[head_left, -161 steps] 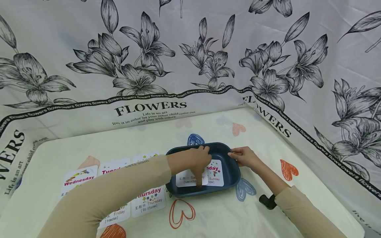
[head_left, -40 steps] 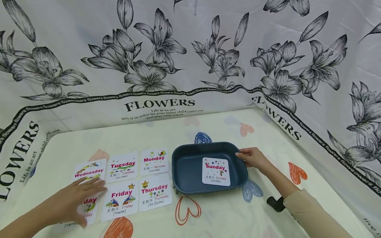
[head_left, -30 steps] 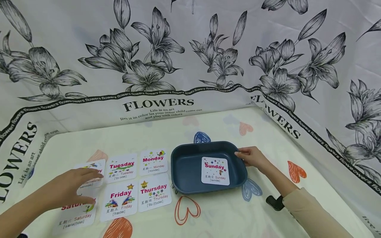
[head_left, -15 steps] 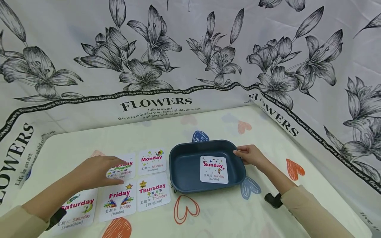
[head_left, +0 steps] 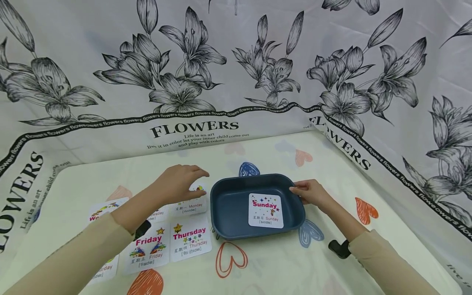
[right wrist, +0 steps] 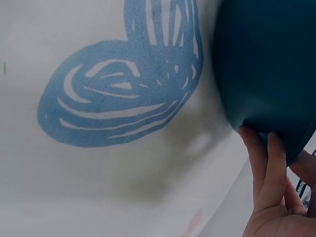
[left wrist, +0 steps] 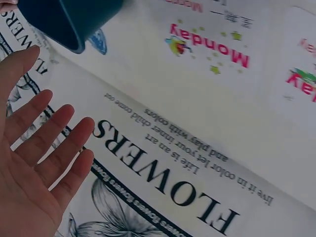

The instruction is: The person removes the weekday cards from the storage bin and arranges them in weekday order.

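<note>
My left hand (head_left: 180,182) hovers with fingers extended over the Monday card (head_left: 191,207), near the left end of a dark blue tray (head_left: 229,223). Nothing is in that palm (left wrist: 29,192) in the left wrist view. At the tray's right end, my right hand (head_left: 311,192) grips the rim between thumb and fingers; the right wrist view has its fingertips against the tray's outer wall (right wrist: 271,74). A white Sunday card (head_left: 265,213) lies face up inside the tray. Thursday (head_left: 190,237) and Friday (head_left: 147,250) cards lie left of the tray, with the Saturday card (head_left: 105,272) partly hidden by my left arm.
The Wednesday card (head_left: 101,209) is at the far left of the back row; the Tuesday card (head_left: 160,214) is mostly covered by my arm. A heart-printed cloth (head_left: 273,262) covers the table. Flower-printed fabric (head_left: 258,135) rises behind it.
The Saturday card was in the tray under my left hand and now lies on the table with the others. My left hand then moved rightward from Saturday to above Monday. My right hand stays on the rim.
</note>
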Tool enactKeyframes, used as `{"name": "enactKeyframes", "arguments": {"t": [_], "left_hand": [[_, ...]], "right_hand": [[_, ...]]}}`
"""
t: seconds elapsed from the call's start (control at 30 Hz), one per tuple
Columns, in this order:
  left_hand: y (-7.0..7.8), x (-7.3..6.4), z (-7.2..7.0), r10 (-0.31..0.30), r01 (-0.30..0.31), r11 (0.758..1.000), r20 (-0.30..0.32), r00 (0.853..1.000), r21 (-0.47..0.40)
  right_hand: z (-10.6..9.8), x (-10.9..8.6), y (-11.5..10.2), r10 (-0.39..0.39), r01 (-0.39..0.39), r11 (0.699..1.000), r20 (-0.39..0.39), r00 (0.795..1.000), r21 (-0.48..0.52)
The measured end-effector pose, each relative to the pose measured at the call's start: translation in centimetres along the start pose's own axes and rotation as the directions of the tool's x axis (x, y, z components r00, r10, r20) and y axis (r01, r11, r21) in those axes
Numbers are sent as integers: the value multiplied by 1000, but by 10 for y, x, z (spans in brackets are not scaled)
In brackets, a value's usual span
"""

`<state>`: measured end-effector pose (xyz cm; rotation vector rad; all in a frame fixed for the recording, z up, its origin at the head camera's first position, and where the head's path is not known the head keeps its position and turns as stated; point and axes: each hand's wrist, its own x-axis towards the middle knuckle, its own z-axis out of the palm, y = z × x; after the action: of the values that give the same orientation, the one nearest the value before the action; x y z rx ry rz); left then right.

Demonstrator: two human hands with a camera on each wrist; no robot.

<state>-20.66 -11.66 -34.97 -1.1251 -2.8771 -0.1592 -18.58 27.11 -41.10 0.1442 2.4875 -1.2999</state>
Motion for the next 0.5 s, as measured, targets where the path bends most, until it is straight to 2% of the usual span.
{"name": "enactKeyframes", "arguments": {"t": [0.13, 0.23, 0.37, 0.5], "left_hand": [[19, 27, -5, 38, -38, 999, 16, 999, 3], [30, 43, -10, 42, -42, 999, 39, 998, -1], [42, 57, -12, 36, -35, 999, 63, 997, -12], [51, 68, -9, 19, -15, 999, 92, 996, -36]], "right_hand": [[0, 0, 0, 3, -3, 1000, -2, 1000, -10], [1, 1, 0, 12, -12, 1000, -12, 1000, -4], [1, 1, 0, 13, -13, 1000, -14, 1000, 7], [1, 1, 0, 4, -4, 1000, -13, 1000, -1]]}}
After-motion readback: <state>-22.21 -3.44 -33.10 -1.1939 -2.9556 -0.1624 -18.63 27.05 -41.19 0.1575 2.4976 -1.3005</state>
